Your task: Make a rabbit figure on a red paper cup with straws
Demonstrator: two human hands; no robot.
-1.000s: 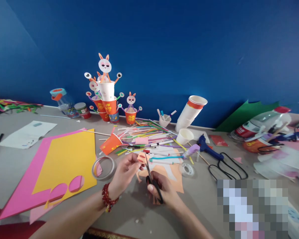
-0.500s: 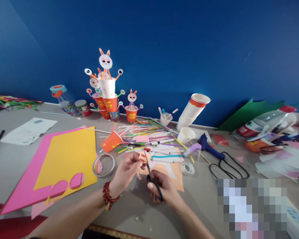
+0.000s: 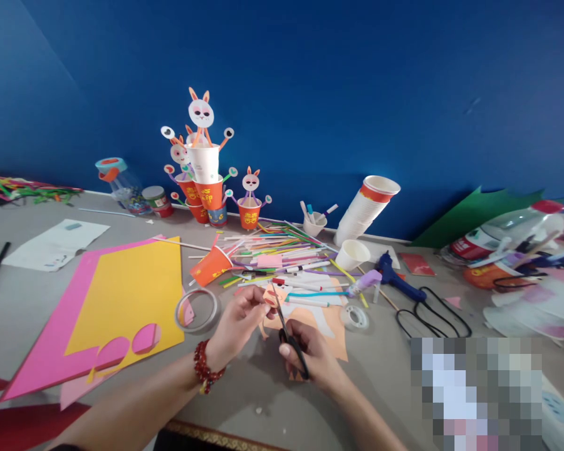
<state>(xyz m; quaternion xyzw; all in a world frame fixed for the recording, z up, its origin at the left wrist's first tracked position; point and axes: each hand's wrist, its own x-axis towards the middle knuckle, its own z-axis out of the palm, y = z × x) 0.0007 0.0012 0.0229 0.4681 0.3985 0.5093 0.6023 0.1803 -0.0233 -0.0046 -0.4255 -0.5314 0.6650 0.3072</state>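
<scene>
Between the fingertips of my left hand (image 3: pixel 241 322) is a small piece of orange paper (image 3: pixel 271 297) with darker red-orange marks drawn on it. My right hand (image 3: pixel 309 352) grips black-handled scissors (image 3: pixel 294 351), whose blades point up and away and reach the right side of the paper piece. How far the blades are apart is hard to make out. Beneath both hands lies a light orange sheet (image 3: pixel 331 335) with shapes cut out of it, and behind them are several markers (image 3: pixel 305 300).
Left are yellow (image 3: pixel 131 288) and pink sheets and a tape roll (image 3: pixel 178 313). Coloured sticks (image 3: pixel 282 250), an orange cup (image 3: pixel 211 266) and rabbit-figure cups (image 3: pixel 249 216) stand or lie behind. Right are a small tape roll (image 3: pixel 355 317), a blue glue gun (image 3: pixel 399 279) with cord, and stacked cups (image 3: pixel 361 213).
Both hands keep nearly the same pose around the paper and scissors. The scissors have shifted very slightly to the right. The whole view has moved a little.
</scene>
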